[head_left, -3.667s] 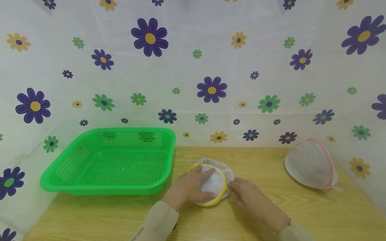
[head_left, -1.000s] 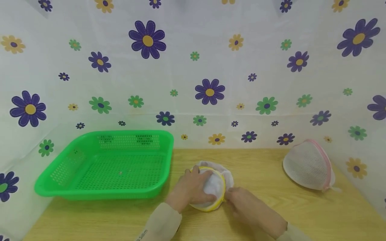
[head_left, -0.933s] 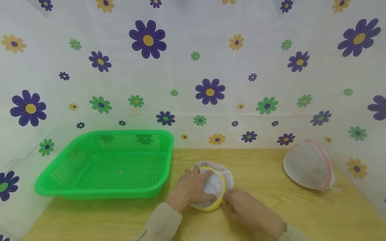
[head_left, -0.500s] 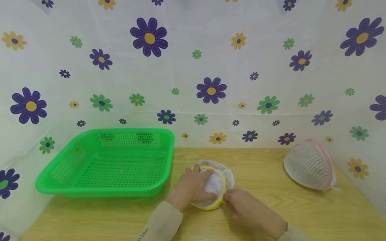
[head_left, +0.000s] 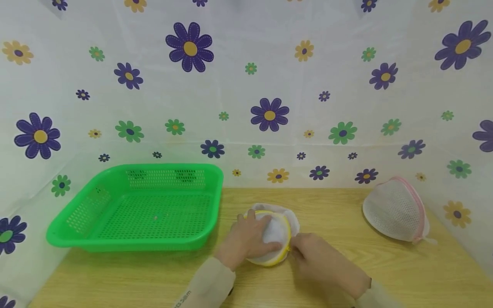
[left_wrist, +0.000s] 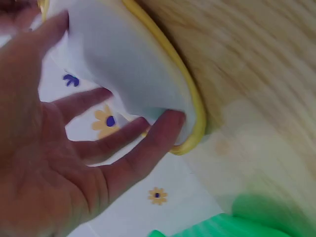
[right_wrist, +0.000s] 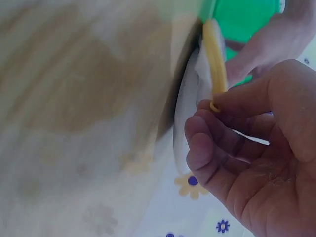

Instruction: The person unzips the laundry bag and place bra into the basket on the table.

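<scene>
A round white mesh laundry bag [head_left: 275, 230] with a yellow zipper band lies on the table in the middle of the head view. My left hand [head_left: 246, 240] holds its top, thumb and fingers spread around the face; in the left wrist view several fingertips press into the white fabric [left_wrist: 131, 61]. At the bag's right edge my right hand [head_left: 321, 261] pinches the zipper end between thumb and forefinger. The right wrist view shows a small yellow zipper pull [right_wrist: 214, 105] at those fingertips, with the other fingers curled below. Part of the bag is hidden under my left hand.
A green perforated plastic basket [head_left: 135, 247] stands on the left of the wooden table [head_left: 265, 288]. Toward the right edge sits another white mesh bag [head_left: 393, 211] with pink trim. A flower-printed white sheet [head_left: 231, 94] hangs behind the table.
Over the last half second my right hand has shifted slightly up and to the right, with the zipper end following. My left hand stays on the bag, its fingers more bent than in the oldest frame.
</scene>
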`<state>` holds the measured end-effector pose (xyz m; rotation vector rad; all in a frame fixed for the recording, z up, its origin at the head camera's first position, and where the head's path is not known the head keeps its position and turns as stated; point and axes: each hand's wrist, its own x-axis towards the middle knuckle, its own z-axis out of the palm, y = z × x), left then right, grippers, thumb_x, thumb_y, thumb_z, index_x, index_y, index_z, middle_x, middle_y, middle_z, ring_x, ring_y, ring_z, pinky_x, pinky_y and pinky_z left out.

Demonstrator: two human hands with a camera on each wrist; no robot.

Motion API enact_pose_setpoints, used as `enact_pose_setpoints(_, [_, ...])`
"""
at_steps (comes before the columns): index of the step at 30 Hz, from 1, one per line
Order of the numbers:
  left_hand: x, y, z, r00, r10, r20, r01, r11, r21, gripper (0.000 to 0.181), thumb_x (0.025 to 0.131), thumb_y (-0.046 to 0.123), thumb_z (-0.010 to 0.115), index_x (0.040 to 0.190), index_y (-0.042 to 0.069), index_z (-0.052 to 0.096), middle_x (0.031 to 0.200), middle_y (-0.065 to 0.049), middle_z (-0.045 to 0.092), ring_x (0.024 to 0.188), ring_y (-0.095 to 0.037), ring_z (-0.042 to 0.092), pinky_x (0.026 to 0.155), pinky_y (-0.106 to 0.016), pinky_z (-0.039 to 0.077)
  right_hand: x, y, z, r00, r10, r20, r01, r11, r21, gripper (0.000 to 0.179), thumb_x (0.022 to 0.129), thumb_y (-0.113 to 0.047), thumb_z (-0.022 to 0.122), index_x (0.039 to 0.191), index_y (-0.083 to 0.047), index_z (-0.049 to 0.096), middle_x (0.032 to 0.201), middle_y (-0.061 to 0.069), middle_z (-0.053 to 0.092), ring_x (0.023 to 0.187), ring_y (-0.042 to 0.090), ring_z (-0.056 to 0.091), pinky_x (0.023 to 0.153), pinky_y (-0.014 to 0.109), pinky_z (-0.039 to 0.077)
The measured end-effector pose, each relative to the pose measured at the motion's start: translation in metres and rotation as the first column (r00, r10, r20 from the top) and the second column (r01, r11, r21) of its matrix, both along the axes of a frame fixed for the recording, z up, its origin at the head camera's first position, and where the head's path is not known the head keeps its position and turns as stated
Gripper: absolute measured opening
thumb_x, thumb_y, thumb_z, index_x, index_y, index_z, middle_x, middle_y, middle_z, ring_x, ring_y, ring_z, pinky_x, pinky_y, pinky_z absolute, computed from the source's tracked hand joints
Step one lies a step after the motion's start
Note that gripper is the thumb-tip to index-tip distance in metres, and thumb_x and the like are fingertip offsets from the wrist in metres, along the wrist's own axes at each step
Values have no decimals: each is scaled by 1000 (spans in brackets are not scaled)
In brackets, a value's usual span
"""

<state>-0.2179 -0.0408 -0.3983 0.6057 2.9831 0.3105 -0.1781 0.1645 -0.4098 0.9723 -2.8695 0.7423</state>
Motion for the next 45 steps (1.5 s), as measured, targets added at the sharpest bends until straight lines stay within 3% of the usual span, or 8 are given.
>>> enact_pose_setpoints(5, [9, 5, 6, 998, 42, -37, -42, 999, -8, 81, 88, 69, 65, 142, 9, 56, 141, -26, 55, 114, -46, 64, 92, -54, 57, -8, 12, 3, 998, -56, -28, 56, 998, 13, 19, 93, -1, 63, 80, -13, 55, 70, -9, 47, 63, 1, 40, 56, 20, 40])
enact_pose_setpoints(9, [14, 5, 13, 999, 21, -49, -26, 996, -90, 93, 80, 74, 71, 151, 17, 48, 141, -24, 57, 110, -37, 66, 92, -52, 56, -16, 22, 4, 997, -77, -13, 78, 994, 71, 16, 91, 0, 64, 84, -12, 55, 70, -7, 47, 63, 3, 41, 56, 21, 42])
enact_pose_setpoints(14, [13, 5, 18, 983, -123, -138, 89, 970, -225, 113, 64, 77, 80, 156, 25, 41, 149, -18, 50, 133, -34, 52, 105, -50, 51, -24, 31, 5, 996, -77, -52, 83, 988, 130, 17, 93, 3, 63, 84, -8, 55, 70, -5, 47, 63, 5, 41, 55, 19, 38])
enact_pose_setpoints(18, [7, 6, 18, 950, -244, -196, 200, 955, -219, 119, 58, 71, 88, 158, 28, 38, 165, -15, 31, 147, -37, 40, 116, -51, 44, -26, 33, 5, 995, -58, -83, 71, 984, 161, 13, 95, 1, 62, 86, -7, 57, 72, -4, 51, 64, 5, 42, 56, 20, 40])
enact_pose_setpoints(22, [2, 8, 16, 941, -297, -165, 263, 944, -200, 117, 58, 66, 90, 158, 35, 37, 168, -13, 29, 148, -40, 40, 116, -55, 42, -26, 33, 5, 994, -51, -94, 67, 983, 173, 10, 96, 0, 63, 89, -7, 59, 74, -3, 54, 65, 4, 46, 57, 21, 44])
enact_pose_setpoints(32, [1, 18, 2, 970, -242, -23, 233, 952, -197, 112, 67, 69, 85, 160, 32, 34, 166, -19, 30, 148, -41, 39, 119, -59, 37, -27, 29, 3, 980, -68, -187, 112, 966, 234, 13, 86, 6, 68, 90, -5, 61, 77, 2, 59, 66, 12, 56, 60, 28, 53])
enact_pose_setpoints(40, [0, 17, -2, 976, -216, -14, 210, 962, -176, 114, 67, 70, 84, 161, 31, 33, 166, -20, 30, 148, -42, 39, 118, -59, 38, -31, 27, -2, 972, -87, -219, 133, 971, 201, 5, 93, -1, 68, 92, -4, 64, 76, 2, 62, 67, 12, 59, 60, 27, 53])
enact_pose_setpoints(45, [2, 19, -2, 980, -200, -15, 195, 967, -166, 113, 67, 69, 85, 161, 31, 33, 166, -20, 29, 149, -41, 37, 118, -59, 38, -32, 30, -3, 963, -90, -254, 152, 960, 236, 11, 88, 3, 72, 91, -5, 65, 80, 6, 65, 70, 17, 64, 63, 30, 57])
